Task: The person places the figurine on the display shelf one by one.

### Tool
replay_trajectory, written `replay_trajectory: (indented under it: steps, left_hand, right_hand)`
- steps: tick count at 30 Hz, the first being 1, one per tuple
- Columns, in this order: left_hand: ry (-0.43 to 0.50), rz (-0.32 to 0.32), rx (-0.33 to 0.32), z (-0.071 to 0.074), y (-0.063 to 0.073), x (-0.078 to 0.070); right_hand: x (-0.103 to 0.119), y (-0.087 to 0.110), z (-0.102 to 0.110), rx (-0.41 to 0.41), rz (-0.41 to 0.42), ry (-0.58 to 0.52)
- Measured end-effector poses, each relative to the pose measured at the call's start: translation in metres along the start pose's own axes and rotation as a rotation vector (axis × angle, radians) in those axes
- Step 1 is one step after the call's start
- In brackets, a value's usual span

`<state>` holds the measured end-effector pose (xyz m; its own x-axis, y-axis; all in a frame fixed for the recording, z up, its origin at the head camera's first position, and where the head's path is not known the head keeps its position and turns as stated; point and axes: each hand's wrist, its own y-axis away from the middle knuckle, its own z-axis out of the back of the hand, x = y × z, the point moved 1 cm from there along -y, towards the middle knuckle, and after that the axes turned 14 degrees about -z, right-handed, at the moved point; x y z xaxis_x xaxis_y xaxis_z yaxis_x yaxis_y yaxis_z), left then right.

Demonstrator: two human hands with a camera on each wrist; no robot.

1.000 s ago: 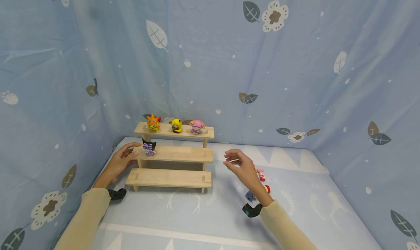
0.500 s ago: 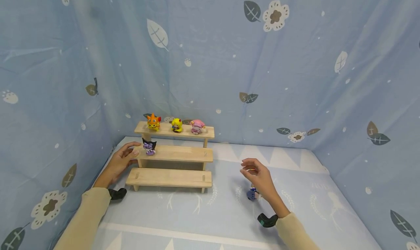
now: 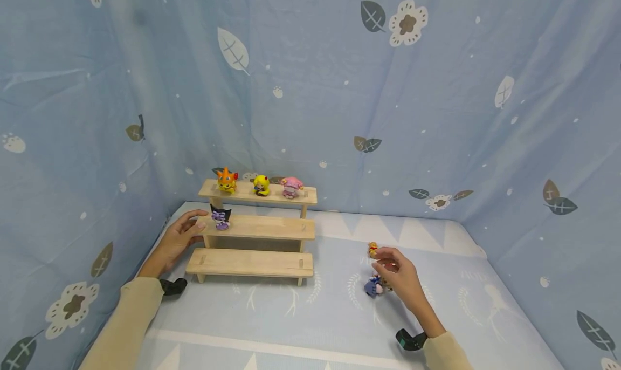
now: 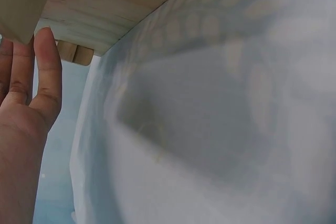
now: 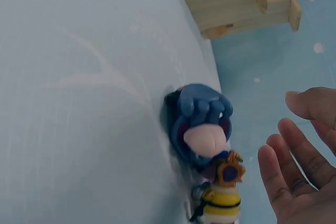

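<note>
My left hand (image 3: 177, 242) grips the left end of the middle step of a three-step wooden stand (image 3: 262, 228), beside a black-and-purple figurine (image 3: 221, 218). In the left wrist view its fingers (image 4: 50, 72) reach up to the boards, some tips hidden. At the right, my right hand (image 3: 406, 285) hovers with relaxed fingers and a gap between thumb and fingertips, holding nothing. Close to it are a blue donkey figurine (image 3: 373, 288) and a small yellow-and-red figurine (image 3: 372, 249). The right wrist view shows a yellow-bodied figurine (image 5: 223, 200) against the donkey. My hand partly covers this group in the head view.
On the top step stand an orange-and-yellow figurine (image 3: 226, 181), a yellow-haired figurine (image 3: 261, 186) and a pink figurine (image 3: 291, 187). The lowest step (image 3: 249, 263) is in front. Blue patterned cloth (image 3: 310, 100) hangs behind and at the sides.
My right hand has moved right and toward me, from near the stand to over the group of figurines, uncovering the yellow-and-red one. The left hand stays in place.
</note>
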<state>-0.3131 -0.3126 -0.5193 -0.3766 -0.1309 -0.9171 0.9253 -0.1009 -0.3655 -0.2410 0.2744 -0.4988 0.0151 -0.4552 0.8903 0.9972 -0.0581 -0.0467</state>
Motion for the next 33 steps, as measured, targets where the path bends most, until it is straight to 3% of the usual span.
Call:
replay_trajectory:
  steps: [19, 33]
  left_hand:
    - [0.003, -0.001, -0.002, -0.001, 0.000, -0.001]
    - [-0.011, 0.004, -0.003, -0.002, 0.002, -0.004]
  right_hand:
    - [-0.024, 0.008, 0.017, 0.037, -0.082, 0.039]
    - [-0.030, 0.010, 0.022, 0.024, -0.130, 0.173]
